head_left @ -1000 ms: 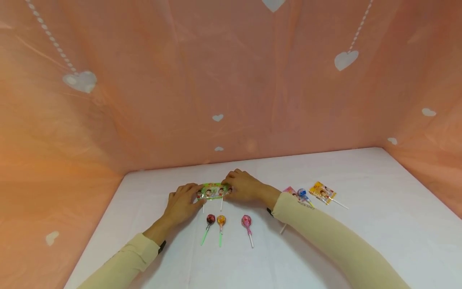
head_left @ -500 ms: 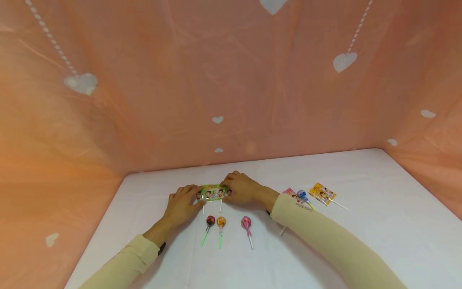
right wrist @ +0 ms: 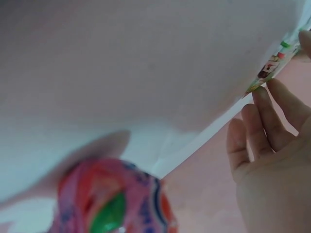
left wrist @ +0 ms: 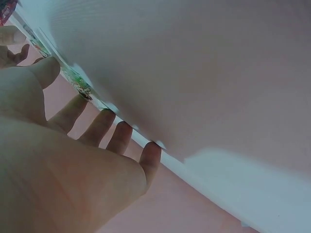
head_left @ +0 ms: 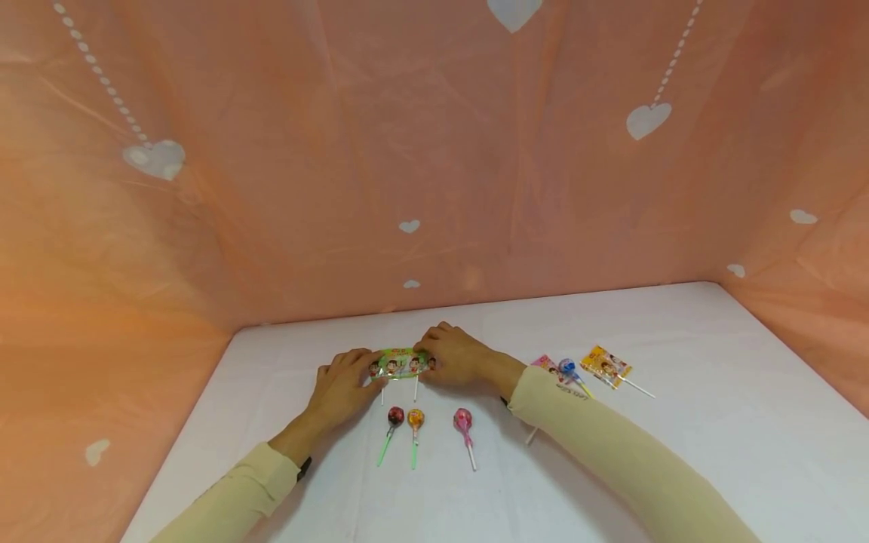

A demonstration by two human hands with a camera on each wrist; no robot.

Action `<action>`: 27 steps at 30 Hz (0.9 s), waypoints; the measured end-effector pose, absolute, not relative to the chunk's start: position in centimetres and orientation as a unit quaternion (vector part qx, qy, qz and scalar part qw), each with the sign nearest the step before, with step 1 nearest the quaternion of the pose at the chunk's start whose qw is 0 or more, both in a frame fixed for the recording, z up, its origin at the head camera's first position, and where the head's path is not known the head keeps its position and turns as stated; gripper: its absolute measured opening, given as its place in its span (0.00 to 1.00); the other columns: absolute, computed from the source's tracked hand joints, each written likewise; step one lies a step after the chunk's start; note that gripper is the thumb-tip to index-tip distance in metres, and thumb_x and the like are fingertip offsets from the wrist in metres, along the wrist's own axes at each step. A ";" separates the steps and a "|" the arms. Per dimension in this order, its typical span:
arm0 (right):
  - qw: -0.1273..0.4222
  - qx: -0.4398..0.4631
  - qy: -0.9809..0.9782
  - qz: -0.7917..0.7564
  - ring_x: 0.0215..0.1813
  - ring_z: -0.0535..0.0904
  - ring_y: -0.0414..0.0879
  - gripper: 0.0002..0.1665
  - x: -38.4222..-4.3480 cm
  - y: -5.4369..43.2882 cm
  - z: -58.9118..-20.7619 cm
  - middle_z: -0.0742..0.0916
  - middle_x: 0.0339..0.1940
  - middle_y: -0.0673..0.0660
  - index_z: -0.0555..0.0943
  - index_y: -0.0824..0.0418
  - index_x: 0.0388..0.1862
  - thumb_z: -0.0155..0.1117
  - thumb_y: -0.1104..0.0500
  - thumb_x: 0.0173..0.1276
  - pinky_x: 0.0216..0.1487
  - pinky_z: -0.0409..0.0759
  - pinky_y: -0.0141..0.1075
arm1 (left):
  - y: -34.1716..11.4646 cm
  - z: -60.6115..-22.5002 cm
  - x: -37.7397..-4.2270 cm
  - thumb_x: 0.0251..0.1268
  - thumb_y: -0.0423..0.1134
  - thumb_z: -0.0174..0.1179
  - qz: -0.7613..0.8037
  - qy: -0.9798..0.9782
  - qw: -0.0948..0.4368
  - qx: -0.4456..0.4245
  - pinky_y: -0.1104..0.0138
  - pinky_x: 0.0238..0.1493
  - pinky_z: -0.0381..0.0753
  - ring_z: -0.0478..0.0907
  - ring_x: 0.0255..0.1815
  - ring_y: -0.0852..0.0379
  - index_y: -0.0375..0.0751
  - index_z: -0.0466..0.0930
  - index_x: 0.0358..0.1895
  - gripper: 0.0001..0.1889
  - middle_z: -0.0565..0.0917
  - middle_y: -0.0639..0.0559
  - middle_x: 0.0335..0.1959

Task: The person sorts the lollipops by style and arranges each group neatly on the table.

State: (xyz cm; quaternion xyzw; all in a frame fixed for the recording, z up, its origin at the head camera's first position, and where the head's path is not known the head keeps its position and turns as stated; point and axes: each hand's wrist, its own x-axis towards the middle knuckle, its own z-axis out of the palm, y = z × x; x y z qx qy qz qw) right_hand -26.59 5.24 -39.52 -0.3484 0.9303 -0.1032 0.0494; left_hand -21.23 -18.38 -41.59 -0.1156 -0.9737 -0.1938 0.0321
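While the left hand (head_left: pixel 345 386) and right hand (head_left: pixel 451 356) touch opposite ends of flat, green, picture-printed plastic lollipop packaging (head_left: pixel 399 365) on the white worktop (head_left: pixel 407 505), the head view suggests straightening, which calls next for even, light contact. The left wrist view shows that hand's grip wide, its fingers splayed; the right wrist view adds another wide, loosely straight-fingered grip and a pink-and-red wrapped ball (right wrist: pixel 114 199), perhaps a lollipop's head, though blurred.

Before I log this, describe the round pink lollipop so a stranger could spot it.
On the white tabletop, find the right hand. Nearer the person lies the round pink lollipop, rightmost of three in a row. Its white stick sets it apart from the green-sticked dark red lollipop and orange lollipop.
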 end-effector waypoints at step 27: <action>-0.025 -0.338 0.928 -0.152 0.71 0.67 0.54 0.28 -23.9 12.5 -35.2 0.79 0.65 0.54 0.78 0.54 0.65 0.62 0.45 0.70 0.67 0.64 0.58 | -18.1 -41.4 -22.0 0.70 0.54 0.57 -0.195 -0.973 0.030 -0.122 0.44 0.60 0.61 0.64 0.72 0.39 0.46 0.71 0.70 0.29 0.72 0.43 0.69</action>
